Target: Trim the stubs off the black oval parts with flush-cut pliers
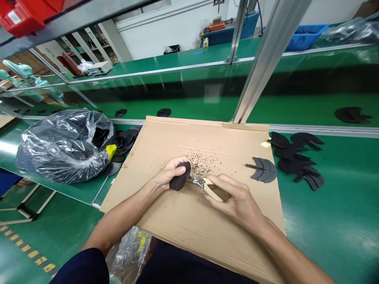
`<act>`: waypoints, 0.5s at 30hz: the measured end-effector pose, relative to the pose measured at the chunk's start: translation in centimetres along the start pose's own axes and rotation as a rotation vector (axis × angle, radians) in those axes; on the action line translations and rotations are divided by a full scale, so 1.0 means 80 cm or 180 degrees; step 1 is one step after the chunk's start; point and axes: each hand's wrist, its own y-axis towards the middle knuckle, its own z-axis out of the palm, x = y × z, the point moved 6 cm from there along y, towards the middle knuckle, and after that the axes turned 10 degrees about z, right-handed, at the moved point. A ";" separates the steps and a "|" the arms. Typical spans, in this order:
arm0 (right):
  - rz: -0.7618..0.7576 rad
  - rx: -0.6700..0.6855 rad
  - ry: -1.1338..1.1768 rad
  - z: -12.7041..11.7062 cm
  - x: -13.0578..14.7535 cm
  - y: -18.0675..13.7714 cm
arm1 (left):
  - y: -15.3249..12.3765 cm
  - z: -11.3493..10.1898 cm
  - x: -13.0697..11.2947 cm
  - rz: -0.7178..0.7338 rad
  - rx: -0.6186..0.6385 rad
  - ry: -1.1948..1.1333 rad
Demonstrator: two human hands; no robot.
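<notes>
My left hand (170,173) is closed around a black rounded flat part (180,179), held just above a sheet of brown cardboard (183,225). My right hand (233,199) grips a small cutting tool with cream handles (211,190); its metal tip (197,181) touches the edge of the black part. Tiny black trimmings (204,161) lie scattered on the cardboard just beyond both hands. A small stack of grey-black fan-shaped parts (264,170) rests on the cardboard to the right of my right hand.
A clear plastic bag of black parts (65,146) lies at the left, with loose black discs (122,144) beside it. More black pieces (299,157) are piled on the green table at the right. A metal post (263,63) rises behind the cardboard. Green conveyor (177,98) runs beyond.
</notes>
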 end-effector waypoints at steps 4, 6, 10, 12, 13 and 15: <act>0.0022 0.0015 -0.0069 0.001 -0.001 -0.001 | 0.001 0.000 0.003 -0.0034 0.0080 -0.0047; 0.0031 -0.0056 -0.0137 -0.001 0.000 -0.001 | 0.002 -0.001 0.001 0.0024 -0.0013 -0.0034; 0.0049 -0.0485 -0.0706 -0.008 -0.004 0.000 | 0.002 -0.001 -0.003 0.0035 -0.0126 0.0264; 0.0038 -0.0734 -0.1211 -0.011 -0.008 0.000 | 0.001 0.003 -0.003 0.0011 -0.0018 0.0429; 0.0019 -0.0814 -0.1452 -0.012 -0.009 0.000 | 0.000 0.005 -0.002 -0.0008 0.0048 0.0509; -0.0031 -0.0890 -0.1824 -0.010 -0.012 0.000 | -0.001 0.007 0.001 -0.0046 0.0113 0.0688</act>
